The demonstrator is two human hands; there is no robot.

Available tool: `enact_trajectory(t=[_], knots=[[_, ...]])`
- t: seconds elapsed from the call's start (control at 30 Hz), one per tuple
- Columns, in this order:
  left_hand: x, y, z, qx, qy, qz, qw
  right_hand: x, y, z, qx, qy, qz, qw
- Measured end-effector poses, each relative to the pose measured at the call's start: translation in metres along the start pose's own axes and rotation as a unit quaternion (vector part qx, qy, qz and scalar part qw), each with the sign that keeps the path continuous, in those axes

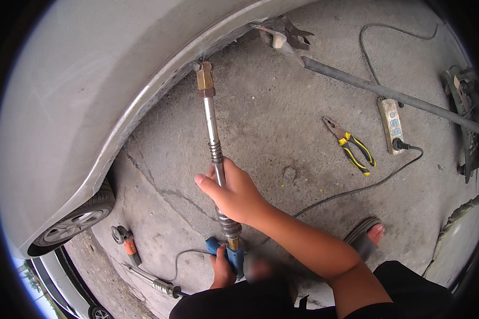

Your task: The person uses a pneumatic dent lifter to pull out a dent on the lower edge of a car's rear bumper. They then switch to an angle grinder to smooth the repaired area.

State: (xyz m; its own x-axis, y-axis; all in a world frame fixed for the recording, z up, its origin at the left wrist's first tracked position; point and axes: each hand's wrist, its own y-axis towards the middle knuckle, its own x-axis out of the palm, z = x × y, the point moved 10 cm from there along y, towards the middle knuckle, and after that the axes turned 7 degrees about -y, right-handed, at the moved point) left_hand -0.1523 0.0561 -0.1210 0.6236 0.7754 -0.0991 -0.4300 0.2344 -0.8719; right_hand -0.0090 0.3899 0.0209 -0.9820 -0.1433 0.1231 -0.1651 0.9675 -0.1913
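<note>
My right hand (pixel 228 194) grips the steel shaft of a long tool (pixel 209 117), thumb across it, just below a spring. My left hand (pixel 222 268) is closed on the tool's blue body (pixel 233 258) at the lower end. The tool's brass head (pixel 205 80) meets the lower sill edge (pixel 143 98) of a pale car body (pixel 69 90). Its exact contact is too small to make out.
A jack (pixel 279 37) with a long bar (pixel 383 90) stands under the sill. Pliers (pixel 351 151), a power strip (pixel 389 118), cables, an orange grinder (pixel 129 247) and another steel tool (pixel 149 279) lie on the concrete. A wheel (pixel 72 223) is at left, my sandalled foot (pixel 371 234) at right.
</note>
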Motion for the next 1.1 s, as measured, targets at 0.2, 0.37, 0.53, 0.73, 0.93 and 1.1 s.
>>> enact_trajectory(t=[0.2,0.37,0.53,0.73,0.93,1.1], knots=[[0.007,-0.015,0.008,-0.003,0.031,0.02,0.999,0.051,0.008,0.015,0.247,0.419,-0.355,0.798],[-0.024,-0.012,-0.033,-0.058,0.098,0.007,0.993,0.04,-0.013,0.032,0.214,0.457,-0.329,0.798],[-0.025,-0.008,-0.021,-0.055,0.05,0.019,0.997,0.01,-0.011,0.044,0.227,0.216,-0.139,0.939],[0.002,-0.016,-0.017,-0.039,0.029,0.033,0.998,0.024,0.008,0.027,0.162,0.142,-0.155,0.964],[0.002,-0.015,-0.013,-0.042,0.044,0.027,0.998,0.025,0.011,0.017,0.149,0.147,-0.166,0.964],[0.013,-0.02,-0.009,-0.018,0.039,0.001,0.999,0.026,0.013,0.014,0.147,0.133,-0.165,0.966]])
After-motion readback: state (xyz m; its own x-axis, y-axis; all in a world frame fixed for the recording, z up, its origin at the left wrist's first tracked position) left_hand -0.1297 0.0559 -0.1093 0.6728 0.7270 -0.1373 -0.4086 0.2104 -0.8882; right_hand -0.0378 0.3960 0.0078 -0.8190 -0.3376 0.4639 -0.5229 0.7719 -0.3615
